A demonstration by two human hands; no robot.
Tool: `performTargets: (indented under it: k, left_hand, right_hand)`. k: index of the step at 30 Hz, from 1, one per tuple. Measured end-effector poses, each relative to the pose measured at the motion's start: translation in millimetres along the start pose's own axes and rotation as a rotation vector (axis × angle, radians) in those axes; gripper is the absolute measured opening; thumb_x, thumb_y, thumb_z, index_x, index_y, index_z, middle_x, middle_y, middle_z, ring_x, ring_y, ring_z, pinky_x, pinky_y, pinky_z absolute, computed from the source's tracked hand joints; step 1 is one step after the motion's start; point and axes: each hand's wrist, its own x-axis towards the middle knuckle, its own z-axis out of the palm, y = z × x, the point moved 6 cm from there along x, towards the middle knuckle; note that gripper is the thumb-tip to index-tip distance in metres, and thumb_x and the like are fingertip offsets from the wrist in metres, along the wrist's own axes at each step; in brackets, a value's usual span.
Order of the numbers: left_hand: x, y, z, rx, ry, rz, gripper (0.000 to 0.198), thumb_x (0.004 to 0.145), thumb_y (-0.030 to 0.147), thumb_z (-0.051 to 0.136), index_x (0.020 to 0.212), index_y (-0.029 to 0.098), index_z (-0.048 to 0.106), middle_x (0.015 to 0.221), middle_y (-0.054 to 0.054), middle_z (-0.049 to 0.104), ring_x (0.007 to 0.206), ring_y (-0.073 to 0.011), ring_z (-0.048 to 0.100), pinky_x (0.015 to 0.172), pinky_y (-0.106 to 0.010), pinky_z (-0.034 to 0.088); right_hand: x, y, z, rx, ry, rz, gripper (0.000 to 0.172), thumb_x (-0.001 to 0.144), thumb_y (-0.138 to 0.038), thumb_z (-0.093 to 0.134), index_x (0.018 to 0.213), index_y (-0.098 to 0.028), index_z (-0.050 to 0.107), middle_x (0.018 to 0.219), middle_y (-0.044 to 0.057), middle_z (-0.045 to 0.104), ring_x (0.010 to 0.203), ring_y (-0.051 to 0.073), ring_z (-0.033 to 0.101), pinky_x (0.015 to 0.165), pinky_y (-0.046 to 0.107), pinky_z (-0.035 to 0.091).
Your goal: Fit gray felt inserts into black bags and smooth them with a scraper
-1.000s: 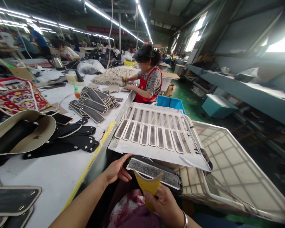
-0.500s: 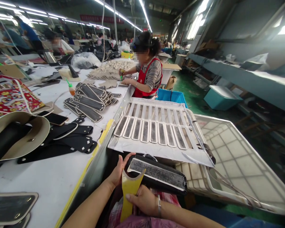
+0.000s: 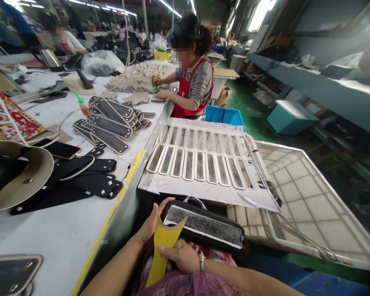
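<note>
In the head view my left hand [image 3: 151, 221] grips the left end of a black bag [image 3: 234, 242]. Its index finger reaches along the top edge, and the other fingers are hidden behind. A long, speckled grey panel [image 3: 200, 222] with a white border lies on the bag's upward face. My right hand [image 3: 182, 255] is closed round a flat yellow tool [image 3: 165, 246], thumb on its face. The tool's wide end has a curved notch with two points and overlaps the bag's left part.
A white-covered board [image 3: 175, 185] carries grey strips in white frames, beyond the bag. White crates [image 3: 308, 176] stand to the right. The table [image 3: 64, 230] on the left holds stacked grey panels [image 3: 111, 125], black straps and a phone [image 3: 61, 149]. A co-worker [image 3: 194, 78] works at the table's far side.
The yellow tool has tilted slightly, its lower end going left. Both hands keep their holds on the bag and the tool. The whole view has shifted slightly.
</note>
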Motion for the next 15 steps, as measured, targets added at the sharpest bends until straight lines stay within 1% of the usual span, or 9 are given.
performTargets:
  k: [4, 7, 10, 15]
  left_hand:
    - [4.3, 3.2, -1.9, 0.074, 0.042, -0.048, 0.064, 0.082, 0.065, 0.035, 0.132, 0.025, 0.037, 0.116, -0.009, 0.057, 0.101, -0.0262, 0.056, 0.088, -0.039, 0.041]
    - [7.0, 3.5, -0.7, 0.131, 0.071, -0.07, 0.059, 0.085, 0.062, 0.032, 0.129, 0.024, 0.041, 0.114, -0.008, 0.058, 0.101, -0.0254, 0.056, 0.087, -0.038, 0.041]
    - [9.9, 2.2, -0.7, 0.192, 0.129, -0.062, 0.052, 0.088, 0.058, 0.029, 0.125, 0.024, 0.044, 0.112, -0.006, 0.06, 0.099, -0.0236, 0.057, 0.085, -0.036, 0.042]
    - [14.5, 3.0, -2.4, 0.369, 0.224, -0.034, 0.049, 0.089, 0.056, 0.026, 0.118, 0.023, 0.05, 0.105, -0.004, 0.063, 0.097, -0.0207, 0.058, 0.086, -0.032, 0.041]
  right_hand:
    - [0.4, 1.0, -3.7, 0.039, 0.021, 0.016, 0.046, 0.056, -0.059, 0.069, 0.066, -0.014, 0.064, 0.058, 0.0, 0.057, 0.04, 0.006, 0.04, 0.039, 0.02, 0.026]
    - [1.6, 6.0, -3.8, 0.124, 0.009, 0.021, 0.044, 0.056, -0.057, 0.071, 0.068, -0.015, 0.066, 0.058, 0.0, 0.058, 0.041, 0.006, 0.04, 0.04, 0.02, 0.027]
    - [3.7, 11.9, -4.2, 0.2, 0.01, -0.01, 0.043, 0.055, -0.055, 0.073, 0.073, -0.017, 0.068, 0.058, 0.0, 0.059, 0.043, 0.007, 0.043, 0.04, 0.02, 0.029]
    - [5.2, 19.2, -4.3, 0.23, 0.002, -0.048, 0.035, 0.062, -0.052, 0.069, 0.075, -0.019, 0.069, 0.061, 0.001, 0.061, 0.042, 0.007, 0.042, 0.039, 0.02, 0.031]
